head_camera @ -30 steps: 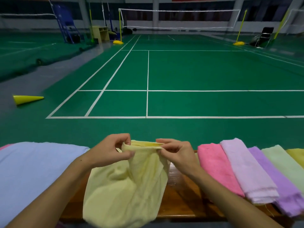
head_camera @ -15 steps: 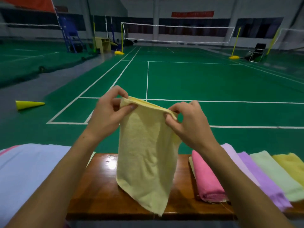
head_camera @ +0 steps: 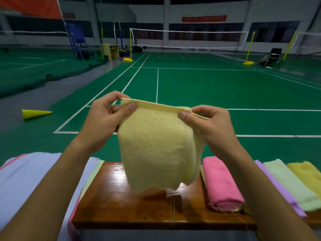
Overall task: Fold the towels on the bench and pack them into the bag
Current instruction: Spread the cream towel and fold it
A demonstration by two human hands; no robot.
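Hands: left hand (head_camera: 104, 119) and right hand (head_camera: 210, 124) pinch yellow towel (head_camera: 152, 150) top corners
Tip: lower flat onto bench (head_camera: 139, 206) middle, edges matched

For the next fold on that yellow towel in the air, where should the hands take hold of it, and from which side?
The yellow towel hangs doubled from its top edge, pinched at both corners by the left hand and right hand. Probably best to keep those corner pinches, lay it on the bench, then take the loose bottom edge from below, since that end swings free.
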